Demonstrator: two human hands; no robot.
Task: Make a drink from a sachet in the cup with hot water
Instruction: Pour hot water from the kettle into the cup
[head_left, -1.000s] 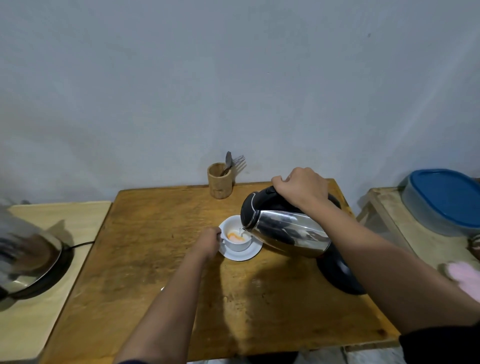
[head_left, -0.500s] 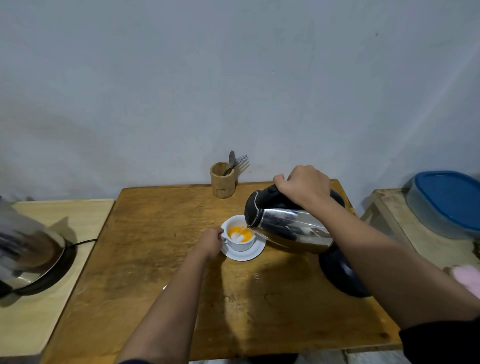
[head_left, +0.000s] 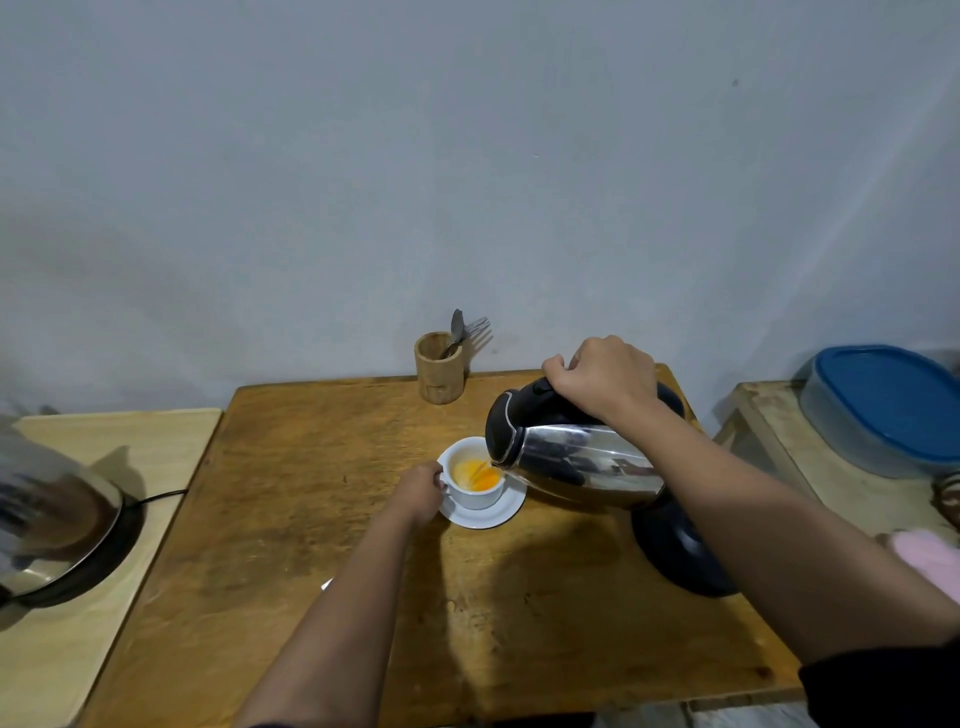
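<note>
A white cup (head_left: 480, 496) stands on a white saucer (head_left: 498, 514) in the middle of the wooden table (head_left: 322, 519). Orange liquid fills part of the cup. My left hand (head_left: 421, 491) grips the cup's handle on its left side. My right hand (head_left: 605, 376) holds the black handle of a steel kettle (head_left: 576, 462), tilted far over with its spout at the cup's right rim. The kettle's black base (head_left: 670, 551) sits on the table under my right forearm. A white corner (head_left: 327, 584), perhaps the sachet, peeks out from behind my left forearm.
A wooden holder (head_left: 438, 374) with a spoon and fork stands at the table's back edge. On the left, a pale side table bears a round metal appliance (head_left: 57, 525) with a cord. At right, a blue-lidded container (head_left: 883, 405) rests on another surface.
The orange liquid in the cup has spread and risen as the kettle keeps pouring. Both hands stay in place; the camera has shifted slightly.
</note>
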